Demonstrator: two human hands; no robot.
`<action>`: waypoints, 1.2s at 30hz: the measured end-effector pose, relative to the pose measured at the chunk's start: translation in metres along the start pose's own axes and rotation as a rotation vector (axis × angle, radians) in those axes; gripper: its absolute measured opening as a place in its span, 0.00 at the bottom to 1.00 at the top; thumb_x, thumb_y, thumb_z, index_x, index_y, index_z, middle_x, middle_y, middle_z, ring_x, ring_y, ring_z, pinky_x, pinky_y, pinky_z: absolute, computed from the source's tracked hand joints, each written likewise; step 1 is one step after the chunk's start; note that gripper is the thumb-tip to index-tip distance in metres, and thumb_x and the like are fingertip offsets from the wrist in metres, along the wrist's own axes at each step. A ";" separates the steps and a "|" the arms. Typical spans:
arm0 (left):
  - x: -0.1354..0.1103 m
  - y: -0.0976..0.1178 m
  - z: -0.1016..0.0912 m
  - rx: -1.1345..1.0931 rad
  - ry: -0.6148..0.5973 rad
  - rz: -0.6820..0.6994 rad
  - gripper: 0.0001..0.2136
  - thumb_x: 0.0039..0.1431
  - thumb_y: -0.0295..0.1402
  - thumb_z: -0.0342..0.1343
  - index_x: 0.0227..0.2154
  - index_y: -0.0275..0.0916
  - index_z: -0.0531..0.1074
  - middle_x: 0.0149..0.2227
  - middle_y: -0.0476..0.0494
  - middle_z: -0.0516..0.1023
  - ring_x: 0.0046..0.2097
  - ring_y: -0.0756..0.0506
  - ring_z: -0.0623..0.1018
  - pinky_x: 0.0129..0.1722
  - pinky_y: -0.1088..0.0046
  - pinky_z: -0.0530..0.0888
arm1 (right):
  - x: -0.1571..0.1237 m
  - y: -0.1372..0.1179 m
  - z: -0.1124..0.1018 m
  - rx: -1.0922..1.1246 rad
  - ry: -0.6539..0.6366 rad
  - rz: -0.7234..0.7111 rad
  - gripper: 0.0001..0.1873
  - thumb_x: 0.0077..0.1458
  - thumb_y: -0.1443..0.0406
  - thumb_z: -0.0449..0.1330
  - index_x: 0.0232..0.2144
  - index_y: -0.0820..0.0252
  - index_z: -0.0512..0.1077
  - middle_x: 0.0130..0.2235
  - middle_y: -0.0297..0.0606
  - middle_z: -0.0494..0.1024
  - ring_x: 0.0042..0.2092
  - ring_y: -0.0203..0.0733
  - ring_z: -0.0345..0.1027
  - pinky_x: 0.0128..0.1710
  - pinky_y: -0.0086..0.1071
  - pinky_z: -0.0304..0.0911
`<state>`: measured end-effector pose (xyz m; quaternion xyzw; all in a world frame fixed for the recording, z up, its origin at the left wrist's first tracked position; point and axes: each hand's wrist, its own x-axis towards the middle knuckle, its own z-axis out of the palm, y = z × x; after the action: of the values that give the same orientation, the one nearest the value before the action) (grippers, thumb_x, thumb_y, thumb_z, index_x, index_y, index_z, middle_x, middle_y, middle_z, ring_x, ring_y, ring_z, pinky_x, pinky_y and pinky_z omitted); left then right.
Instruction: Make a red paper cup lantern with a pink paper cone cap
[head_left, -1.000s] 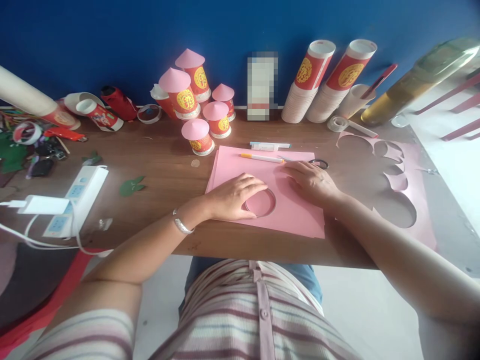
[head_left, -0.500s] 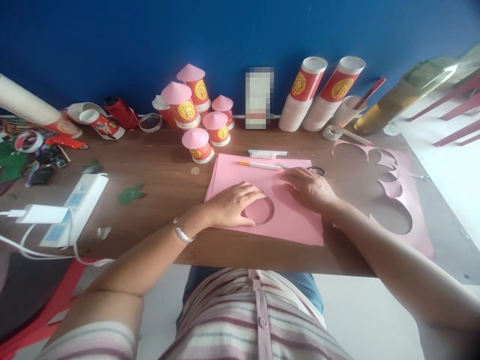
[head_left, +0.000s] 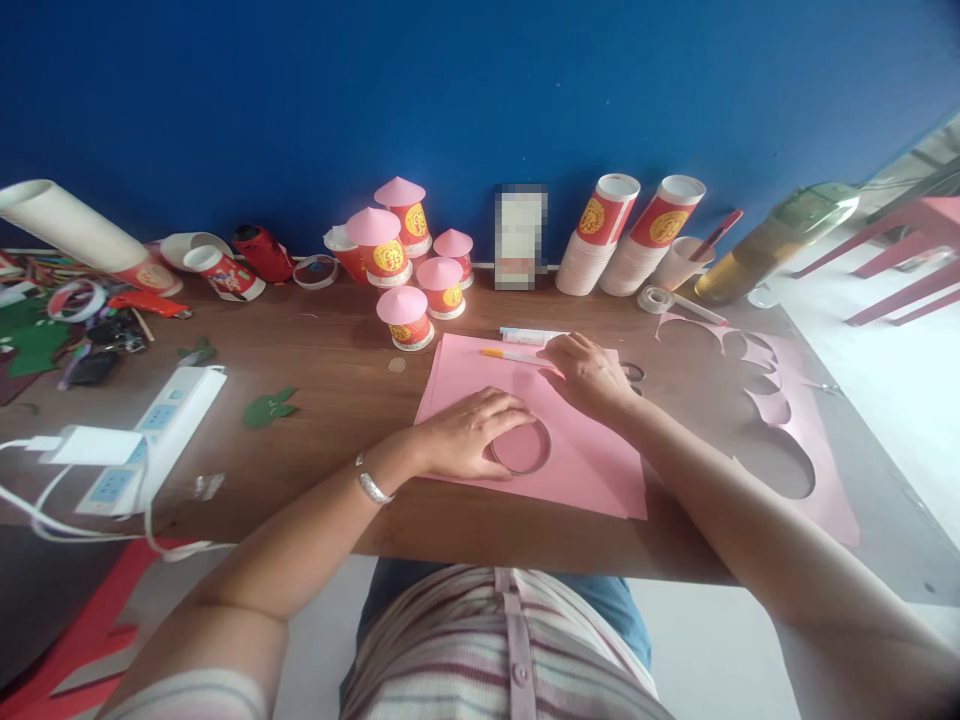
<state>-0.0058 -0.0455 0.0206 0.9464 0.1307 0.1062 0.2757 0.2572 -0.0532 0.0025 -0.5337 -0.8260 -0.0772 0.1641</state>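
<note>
Ring [head_left: 550,446] lies between left fingers [head_left: 507,404] and thumb [head_left: 492,468], apparently gripped.

The brown wood-grain table [head_left: 341,395] bears a white power strip [head_left: 168,418], a green cutout [head_left: 262,411], pink paper sheets [head_left: 592,450], cone-topped red cups [head_left: 406,325], two cup stacks [head_left: 592,242] and a cut-up pink sheet [head_left: 828,475].
</note>
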 end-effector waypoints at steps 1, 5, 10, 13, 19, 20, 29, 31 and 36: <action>-0.001 -0.001 0.000 -0.002 -0.001 0.004 0.34 0.52 0.38 0.71 0.61 0.38 0.68 0.60 0.31 0.71 0.62 0.33 0.71 0.64 0.50 0.71 | 0.000 -0.001 0.001 0.000 0.003 -0.004 0.07 0.65 0.65 0.58 0.41 0.56 0.77 0.43 0.45 0.79 0.45 0.50 0.69 0.41 0.40 0.65; -0.003 -0.002 -0.001 -0.025 0.004 0.023 0.38 0.48 0.37 0.73 0.62 0.40 0.67 0.62 0.30 0.70 0.63 0.32 0.70 0.63 0.49 0.72 | -0.002 0.001 0.001 -0.002 0.023 0.000 0.10 0.65 0.65 0.56 0.44 0.57 0.77 0.45 0.45 0.79 0.45 0.51 0.69 0.41 0.41 0.66; -0.003 0.000 -0.008 -0.066 0.077 0.020 0.30 0.54 0.38 0.70 0.60 0.43 0.69 0.59 0.34 0.74 0.60 0.36 0.72 0.61 0.52 0.74 | 0.008 0.010 0.000 -0.018 0.039 0.068 0.12 0.66 0.66 0.55 0.45 0.56 0.77 0.44 0.45 0.80 0.46 0.52 0.69 0.38 0.41 0.66; -0.005 -0.004 -0.010 -0.045 0.242 -0.040 0.18 0.63 0.37 0.62 0.55 0.42 0.73 0.51 0.39 0.78 0.54 0.42 0.77 0.57 0.60 0.76 | 0.018 0.014 0.001 -0.032 0.040 0.092 0.11 0.66 0.65 0.55 0.43 0.58 0.78 0.44 0.45 0.80 0.47 0.51 0.69 0.38 0.40 0.66; -0.012 -0.030 -0.005 0.138 0.517 -0.182 0.06 0.67 0.29 0.55 0.41 0.38 0.77 0.38 0.43 0.79 0.40 0.47 0.79 0.43 0.68 0.79 | 0.020 0.005 0.003 -0.033 0.009 0.053 0.10 0.65 0.65 0.57 0.34 0.57 0.78 0.39 0.45 0.78 0.43 0.51 0.68 0.35 0.39 0.62; -0.013 -0.034 -0.004 0.161 0.534 -0.207 0.06 0.66 0.28 0.56 0.41 0.38 0.77 0.39 0.43 0.79 0.40 0.47 0.80 0.42 0.68 0.79 | 0.019 0.003 0.004 -0.030 0.001 0.039 0.09 0.64 0.66 0.58 0.32 0.57 0.78 0.38 0.45 0.78 0.43 0.51 0.68 0.35 0.39 0.62; -0.011 -0.042 -0.004 0.323 0.568 -0.285 0.17 0.68 0.34 0.56 0.57 0.38 0.71 0.51 0.36 0.78 0.54 0.39 0.79 0.53 0.56 0.78 | 0.013 -0.014 -0.007 0.154 0.035 -0.080 0.05 0.63 0.67 0.58 0.37 0.59 0.75 0.39 0.44 0.80 0.41 0.49 0.72 0.40 0.39 0.65; -0.012 -0.042 -0.003 0.306 0.527 -0.274 0.15 0.69 0.33 0.54 0.56 0.37 0.72 0.46 0.37 0.80 0.49 0.40 0.81 0.48 0.59 0.80 | 0.009 -0.015 -0.009 0.231 0.045 -0.088 0.06 0.64 0.65 0.58 0.37 0.58 0.75 0.36 0.42 0.80 0.38 0.46 0.73 0.38 0.37 0.66; -0.014 -0.040 -0.003 0.161 0.515 -0.192 0.14 0.69 0.34 0.55 0.54 0.38 0.71 0.42 0.41 0.83 0.39 0.46 0.83 0.41 0.67 0.80 | 0.004 -0.015 -0.011 0.424 0.053 -0.031 0.07 0.65 0.63 0.59 0.37 0.58 0.76 0.34 0.39 0.81 0.34 0.41 0.74 0.34 0.34 0.68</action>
<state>-0.0269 -0.0160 -0.0008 0.8903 0.2937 0.3059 0.1660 0.2444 -0.0596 0.0152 -0.4724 -0.8272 0.0816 0.2931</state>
